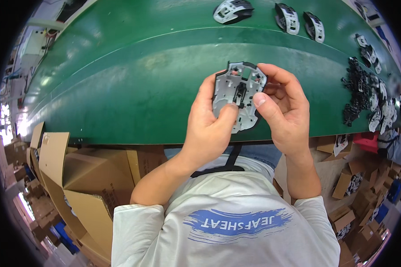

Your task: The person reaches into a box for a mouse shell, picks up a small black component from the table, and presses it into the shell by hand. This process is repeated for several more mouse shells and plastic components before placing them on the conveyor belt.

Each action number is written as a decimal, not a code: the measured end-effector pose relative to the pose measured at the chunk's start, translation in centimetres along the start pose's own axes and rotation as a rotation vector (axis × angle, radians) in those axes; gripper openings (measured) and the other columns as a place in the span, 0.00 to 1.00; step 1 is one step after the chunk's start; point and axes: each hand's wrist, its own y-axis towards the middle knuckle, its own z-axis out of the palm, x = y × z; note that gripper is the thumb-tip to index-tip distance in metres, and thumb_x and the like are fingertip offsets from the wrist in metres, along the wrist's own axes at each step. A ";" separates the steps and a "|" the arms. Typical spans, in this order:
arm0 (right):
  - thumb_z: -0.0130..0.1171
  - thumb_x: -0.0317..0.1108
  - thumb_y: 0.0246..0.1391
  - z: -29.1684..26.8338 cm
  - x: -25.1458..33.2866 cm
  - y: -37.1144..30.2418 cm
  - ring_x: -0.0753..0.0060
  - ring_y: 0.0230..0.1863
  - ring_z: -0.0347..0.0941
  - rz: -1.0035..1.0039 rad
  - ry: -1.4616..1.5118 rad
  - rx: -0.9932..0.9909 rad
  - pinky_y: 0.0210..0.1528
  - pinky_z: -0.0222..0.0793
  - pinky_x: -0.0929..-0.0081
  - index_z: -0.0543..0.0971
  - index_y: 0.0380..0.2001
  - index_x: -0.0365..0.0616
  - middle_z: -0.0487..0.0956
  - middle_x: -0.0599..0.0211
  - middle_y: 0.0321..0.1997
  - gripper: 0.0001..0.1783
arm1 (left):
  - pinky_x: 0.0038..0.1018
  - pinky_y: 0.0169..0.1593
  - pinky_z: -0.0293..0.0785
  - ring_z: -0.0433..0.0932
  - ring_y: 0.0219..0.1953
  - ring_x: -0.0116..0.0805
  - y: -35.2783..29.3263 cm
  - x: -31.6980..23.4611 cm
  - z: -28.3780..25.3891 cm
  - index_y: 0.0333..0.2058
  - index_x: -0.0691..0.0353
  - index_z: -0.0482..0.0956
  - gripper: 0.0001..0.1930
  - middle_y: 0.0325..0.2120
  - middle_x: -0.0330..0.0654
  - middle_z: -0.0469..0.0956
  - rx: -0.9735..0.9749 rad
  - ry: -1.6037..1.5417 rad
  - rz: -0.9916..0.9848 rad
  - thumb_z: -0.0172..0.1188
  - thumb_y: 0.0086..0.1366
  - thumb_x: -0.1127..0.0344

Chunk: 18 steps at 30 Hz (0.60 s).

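Note:
A computer mouse top shell (pixel 223 91) is held over the near part of the bench, its pale grey inside turned up toward me. A small black plastic part (pixel 241 91) sits along the middle of the shell. My left hand (pixel 207 127) grips the shell's left side, with the thumb pressed on the inside near the lower end of the black part. My right hand (pixel 287 113) is closed round the right edge, its thumb at the inner rim and its other fingers curled behind.
On the green bench (pixel 133 84), a mouse shell (pixel 233 12) and two others, a shell (pixel 287 19) and a shell (pixel 314 26), lie at the back. Piled at the right are small black parts (pixel 356 89) and white shells (pixel 383 107). An open cardboard box (pixel 89 171) stands below left.

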 end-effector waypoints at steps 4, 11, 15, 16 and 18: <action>0.70 0.24 0.55 1.0 0.1 -0.7 0.63 0.56 0.81 -0.008 -0.230 0.016 0.56 0.81 0.68 0.71 0.70 0.36 0.79 0.56 0.61 0.39 | 0.31 0.58 0.78 0.82 0.52 0.32 -0.2 1.2 -0.1 0.66 0.70 0.68 0.27 0.53 0.45 0.82 -0.058 0.088 0.130 0.51 0.68 0.79; 0.67 0.21 0.51 2.4 -3.0 -0.8 0.59 0.54 0.82 -0.262 -0.517 -0.070 0.48 0.82 0.68 0.69 0.72 0.36 0.76 0.50 0.71 0.42 | 0.37 0.58 0.79 0.85 0.51 0.43 -0.3 2.3 -0.6 0.66 0.71 0.67 0.27 0.50 0.54 0.83 -0.070 0.343 0.340 0.50 0.68 0.78; 0.66 0.20 0.52 2.8 -3.6 -1.2 0.60 0.53 0.81 -0.244 -0.471 -0.111 0.49 0.80 0.68 0.68 0.73 0.37 0.77 0.52 0.69 0.42 | 0.34 0.58 0.78 0.82 0.52 0.39 -0.3 2.8 -0.8 0.67 0.71 0.66 0.27 0.53 0.52 0.82 -0.059 0.356 0.351 0.49 0.70 0.79; 0.65 0.19 0.52 2.8 -3.7 -1.2 0.59 0.53 0.80 -0.235 -0.462 -0.100 0.50 0.80 0.67 0.68 0.73 0.38 0.77 0.53 0.68 0.43 | 0.30 0.59 0.77 0.80 0.53 0.32 -0.3 2.9 -0.9 0.68 0.70 0.65 0.27 0.54 0.48 0.81 -0.044 0.374 0.329 0.49 0.71 0.79; 0.64 0.19 0.52 2.6 -3.8 -1.2 0.59 0.53 0.80 -0.225 -0.453 -0.094 0.51 0.79 0.66 0.68 0.73 0.38 0.76 0.53 0.66 0.43 | 0.30 0.59 0.77 0.80 0.54 0.32 -0.1 3.3 -0.8 0.68 0.70 0.65 0.27 0.54 0.48 0.81 -0.041 0.372 0.320 0.49 0.71 0.80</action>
